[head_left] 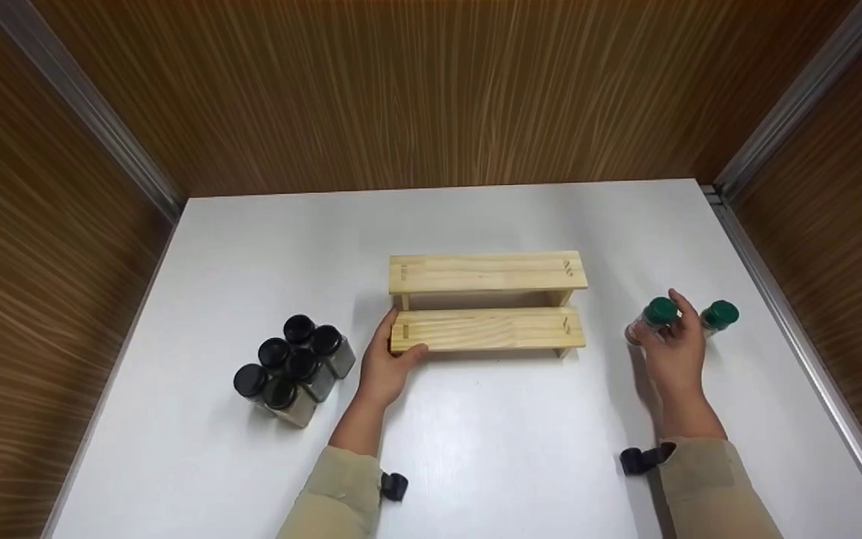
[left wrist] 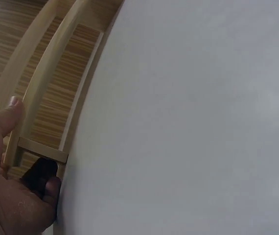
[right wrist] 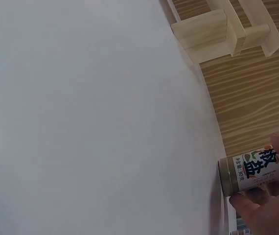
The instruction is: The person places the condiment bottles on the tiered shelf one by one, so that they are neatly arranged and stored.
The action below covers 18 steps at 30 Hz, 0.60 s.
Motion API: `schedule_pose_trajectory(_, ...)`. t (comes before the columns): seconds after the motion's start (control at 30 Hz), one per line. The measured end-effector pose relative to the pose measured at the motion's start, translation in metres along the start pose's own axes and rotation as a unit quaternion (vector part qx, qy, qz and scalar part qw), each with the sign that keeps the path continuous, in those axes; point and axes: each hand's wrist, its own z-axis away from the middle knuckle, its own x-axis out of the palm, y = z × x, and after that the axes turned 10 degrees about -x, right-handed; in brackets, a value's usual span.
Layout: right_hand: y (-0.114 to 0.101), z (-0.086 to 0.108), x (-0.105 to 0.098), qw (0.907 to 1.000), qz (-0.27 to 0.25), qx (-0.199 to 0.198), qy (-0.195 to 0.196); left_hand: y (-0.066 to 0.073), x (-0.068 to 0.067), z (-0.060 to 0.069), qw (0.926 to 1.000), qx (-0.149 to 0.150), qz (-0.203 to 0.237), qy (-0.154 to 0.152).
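A two-tier light wooden rack [head_left: 487, 329] stands mid-table. My left hand [head_left: 388, 367] grips the left end of its lower tier, thumb on the front edge; the left wrist view shows this hand [left wrist: 17, 196] at the rack's end [left wrist: 41, 149]. To the right, my right hand [head_left: 676, 355] holds a green-capped jar [head_left: 644, 323] between thumb and fingers, slightly tilted. In the right wrist view the jar's printed label [right wrist: 259, 169] shows beside the hand [right wrist: 271, 210]. A second green-capped jar [head_left: 720, 315] stands just right of that hand.
Several black-capped square jars [head_left: 292, 403] stand in a close group left of the rack. Wood-grain panels [head_left: 431, 97] rise behind and at both sides of the white table [head_left: 491, 449].
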Motion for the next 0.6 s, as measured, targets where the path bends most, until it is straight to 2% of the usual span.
schedule_pose_trajectory(0.37,0.0009,-0.0011,0.0034,0.9998,0.020,0.005,0.004,-0.0071,-0.0016,0.0004,0.9996,0.014,0.023,-0.003)
schedule_pose_trajectory(0.6,0.0016,0.0016,0.0064,0.9997,0.019,-0.012,0.012,-0.0105,-0.0039,0.0002,0.9992,0.018,0.033,-0.011)
